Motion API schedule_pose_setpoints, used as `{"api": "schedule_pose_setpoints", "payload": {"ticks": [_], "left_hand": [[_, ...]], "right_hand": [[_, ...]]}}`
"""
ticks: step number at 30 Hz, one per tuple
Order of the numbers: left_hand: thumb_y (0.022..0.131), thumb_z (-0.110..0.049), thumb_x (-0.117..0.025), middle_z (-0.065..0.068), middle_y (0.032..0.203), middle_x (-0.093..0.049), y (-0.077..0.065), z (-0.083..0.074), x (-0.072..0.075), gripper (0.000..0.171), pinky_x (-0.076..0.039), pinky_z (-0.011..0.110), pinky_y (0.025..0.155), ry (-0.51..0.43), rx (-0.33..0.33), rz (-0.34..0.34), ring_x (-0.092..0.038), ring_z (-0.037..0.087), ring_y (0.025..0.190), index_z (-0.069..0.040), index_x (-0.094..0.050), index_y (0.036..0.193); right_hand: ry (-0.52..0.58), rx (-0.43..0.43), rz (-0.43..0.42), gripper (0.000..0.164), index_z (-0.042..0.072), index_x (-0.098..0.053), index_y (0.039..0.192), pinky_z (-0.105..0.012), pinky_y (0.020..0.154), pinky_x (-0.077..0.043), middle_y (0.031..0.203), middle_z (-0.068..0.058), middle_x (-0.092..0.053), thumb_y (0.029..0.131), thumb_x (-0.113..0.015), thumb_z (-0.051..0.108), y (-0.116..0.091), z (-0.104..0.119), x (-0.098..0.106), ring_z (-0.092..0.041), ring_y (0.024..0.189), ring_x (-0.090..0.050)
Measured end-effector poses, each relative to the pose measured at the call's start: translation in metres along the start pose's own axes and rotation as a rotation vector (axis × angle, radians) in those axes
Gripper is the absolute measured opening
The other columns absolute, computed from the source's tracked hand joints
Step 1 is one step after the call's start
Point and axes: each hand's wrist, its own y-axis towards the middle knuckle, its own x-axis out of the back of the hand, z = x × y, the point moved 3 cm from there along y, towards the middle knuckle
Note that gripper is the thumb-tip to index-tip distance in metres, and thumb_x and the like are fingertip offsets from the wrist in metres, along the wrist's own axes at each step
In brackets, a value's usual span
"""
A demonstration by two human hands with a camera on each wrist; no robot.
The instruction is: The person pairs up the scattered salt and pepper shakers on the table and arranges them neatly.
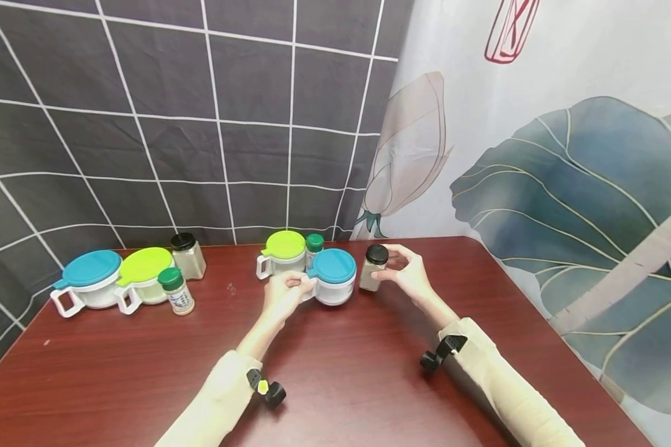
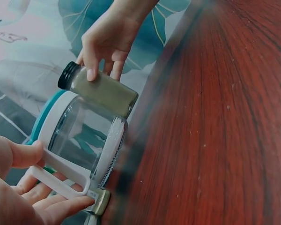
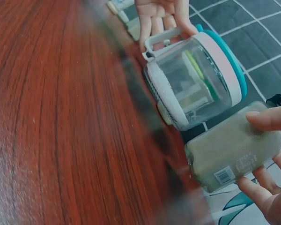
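Note:
In the head view my left hand (image 1: 284,297) grips the white handle of a clear jar with a blue lid (image 1: 334,267). The left wrist view shows thumb and fingers around that handle (image 2: 65,176). My right hand (image 1: 410,273) holds a square spice bottle with a black cap (image 1: 373,268), thumb on one side and fingers on the other. In the right wrist view the bottle (image 3: 234,150) has a barcode and pale powder inside. It stands close to the jar's right side. A green-lidded jar (image 1: 285,245) and a green-capped shaker (image 1: 314,243) are behind the blue-lidded jar, partly hidden.
At the left stand another blue-lidded jar (image 1: 92,279), a green-lidded jar (image 1: 145,273), a black-capped bottle (image 1: 189,256) and a green-capped shaker (image 1: 176,292). A dark tiled-pattern cloth (image 1: 173,149) hangs behind the red-brown table (image 1: 335,372), with a floral curtain (image 1: 565,186) on the right.

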Motion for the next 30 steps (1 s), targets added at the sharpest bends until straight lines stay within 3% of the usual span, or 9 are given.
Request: {"api": "schedule_pose_setpoints", "payload": {"ticks": [8, 12, 19, 30], "left_hand": [[0.08, -0.014, -0.075, 0.017, 0.089, -0.073, 0.006, -0.003, -0.009, 0.02, -0.047, 0.017, 0.063, -0.028, -0.021, -0.018, -0.066, 0.017, 0.08, 0.002, -0.071, 0.092], [0.08, -0.012, -0.075, 0.019, 0.09, -0.073, 0.008, -0.006, -0.015, 0.021, -0.046, 0.016, 0.062, -0.04, -0.025, -0.02, -0.067, 0.02, 0.082, 0.003, -0.071, 0.093], [0.079, -0.008, -0.075, 0.018, 0.084, -0.072, 0.012, -0.009, -0.028, 0.019, -0.045, 0.016, 0.061, -0.099, -0.032, -0.024, -0.062, 0.012, 0.074, 0.006, -0.07, 0.09], [0.078, -0.009, -0.076, 0.017, 0.082, -0.072, 0.016, -0.012, -0.039, 0.016, -0.047, 0.017, 0.063, -0.103, -0.05, -0.057, -0.063, 0.013, 0.072, 0.003, -0.07, 0.087]], "right_hand": [[-0.017, 0.006, 0.004, 0.053, -0.001, -0.063, 0.119, -0.02, 0.072, -0.052, 0.087, 0.019, -0.067, 0.069, -0.08, -0.002, -0.001, 0.012, 0.005, -0.006, 0.085, -0.065], [-0.02, 0.01, -0.016, 0.055, 0.004, -0.064, 0.12, -0.02, 0.072, -0.053, 0.088, 0.02, -0.067, 0.068, -0.081, 0.0, 0.005, -0.001, 0.009, -0.004, 0.085, -0.065], [-0.007, -0.014, -0.033, 0.055, 0.002, -0.062, 0.121, -0.018, 0.073, -0.052, 0.088, 0.019, -0.067, 0.069, -0.08, -0.001, 0.008, -0.005, 0.014, -0.003, 0.084, -0.065], [-0.009, -0.014, -0.054, 0.056, 0.001, -0.061, 0.123, -0.017, 0.076, -0.052, 0.089, 0.018, -0.067, 0.07, -0.08, -0.002, 0.012, -0.009, 0.024, -0.001, 0.085, -0.065]]}}
